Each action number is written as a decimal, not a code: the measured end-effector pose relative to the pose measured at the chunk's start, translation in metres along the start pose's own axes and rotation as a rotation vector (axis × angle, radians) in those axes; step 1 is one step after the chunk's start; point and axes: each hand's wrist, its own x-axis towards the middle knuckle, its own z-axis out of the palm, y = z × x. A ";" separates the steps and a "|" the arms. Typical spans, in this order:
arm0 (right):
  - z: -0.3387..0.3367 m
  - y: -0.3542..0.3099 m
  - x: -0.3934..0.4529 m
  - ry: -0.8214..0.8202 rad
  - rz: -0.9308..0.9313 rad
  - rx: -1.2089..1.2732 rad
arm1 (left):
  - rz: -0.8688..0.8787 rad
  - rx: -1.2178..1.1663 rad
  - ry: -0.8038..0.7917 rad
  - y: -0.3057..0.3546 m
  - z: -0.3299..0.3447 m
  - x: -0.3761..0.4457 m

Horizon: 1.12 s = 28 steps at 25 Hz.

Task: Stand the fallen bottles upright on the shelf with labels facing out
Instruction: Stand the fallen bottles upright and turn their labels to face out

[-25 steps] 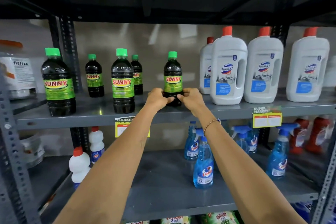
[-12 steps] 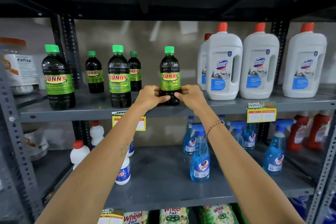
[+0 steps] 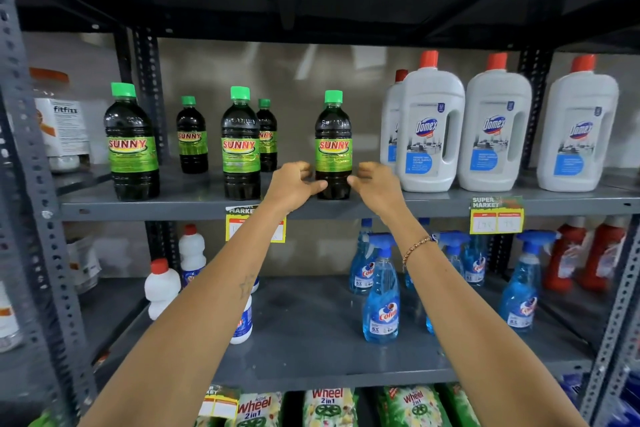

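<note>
Both hands' grip off upright SUNNY bottle (image 3: 333, 146), label fwd, L hand (image 3: 294, 185) & R hand (image 3: 375, 184) beside.

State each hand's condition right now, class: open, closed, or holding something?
Left hand: open, thumb at the Sunny bottle, not gripping.
Right hand: open, beside the bottle, holding nothing.

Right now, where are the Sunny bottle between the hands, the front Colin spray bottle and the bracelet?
Sunny bottle (image 3: 333, 149), head view, on its green label.
Colin spray bottle (image 3: 381, 308), head view, on its blue body.
Bracelet (image 3: 417, 246), head view, on the beads across the wrist.
</note>
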 end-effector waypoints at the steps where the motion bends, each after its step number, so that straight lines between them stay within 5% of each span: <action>1: 0.000 -0.006 -0.005 0.110 -0.039 0.008 | 0.048 -0.011 0.104 0.003 -0.004 -0.004; 4: 0.009 -0.035 -0.021 0.271 -0.238 0.106 | 0.233 -0.176 0.371 0.004 -0.028 -0.021; 8: 0.056 -0.068 -0.035 -0.001 -0.287 0.181 | 0.259 -0.235 0.598 -0.017 -0.060 -0.044; 11: 0.093 -0.080 -0.032 -0.027 -0.217 0.169 | 0.203 -0.211 0.746 -0.042 -0.087 -0.047; 15: 0.122 -0.083 -0.022 -0.218 -0.076 0.148 | -0.055 -0.020 0.256 -0.064 -0.118 -0.036; 17: 0.131 -0.082 -0.023 -0.276 -0.039 0.094 | -0.045 0.132 0.085 -0.070 -0.124 -0.033; 28: 0.130 -0.083 -0.030 -0.141 -0.027 0.060 | 0.054 0.095 0.157 -0.068 -0.115 -0.032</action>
